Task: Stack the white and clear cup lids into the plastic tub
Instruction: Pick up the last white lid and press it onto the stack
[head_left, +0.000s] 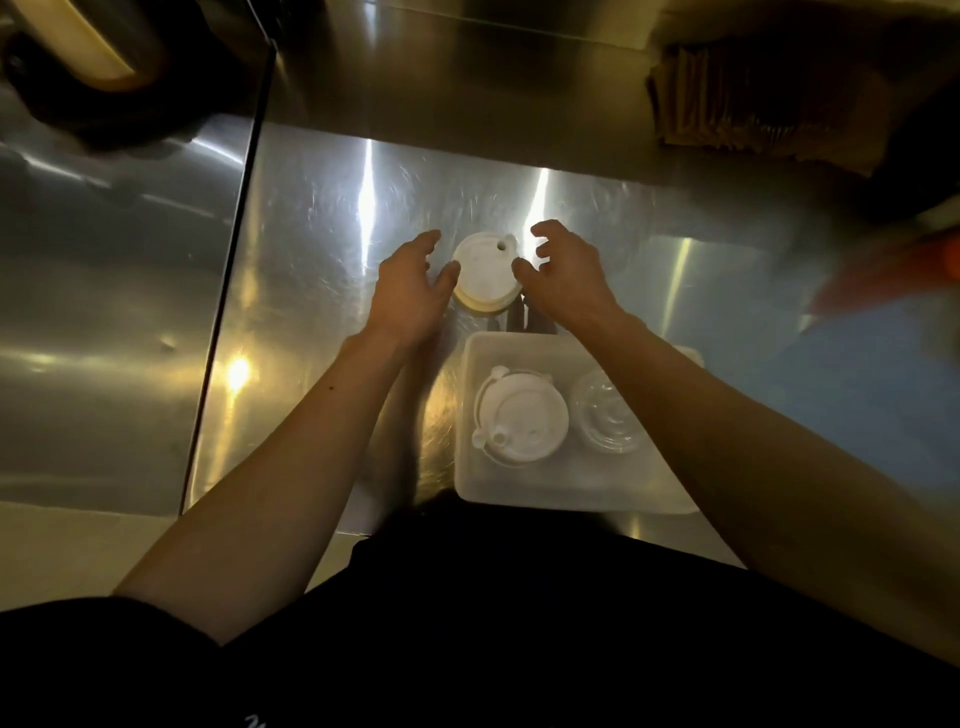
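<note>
A stack of white cup lids (483, 273) stands on the steel counter (322, 218), beyond the plastic tub (470, 415). My left hand (413, 288) is on its left side and my right hand (563, 273) on its right, fingers spread and curled toward the stack, fingertips at or just off its rim. Neither hand grips it. Inside the tub sits a stack of white lids (519, 418) on the left and a stack of clear lids (608, 415) on the right, partly hidden by my right forearm.
A dark seam (228, 291) splits the counter from a lower steel surface on the left. A brown bundle (737, 98) lies at the back right. Blurred blue and orange shapes (883, 338) sit at the right edge. A dark round object (78, 67) is at the top left.
</note>
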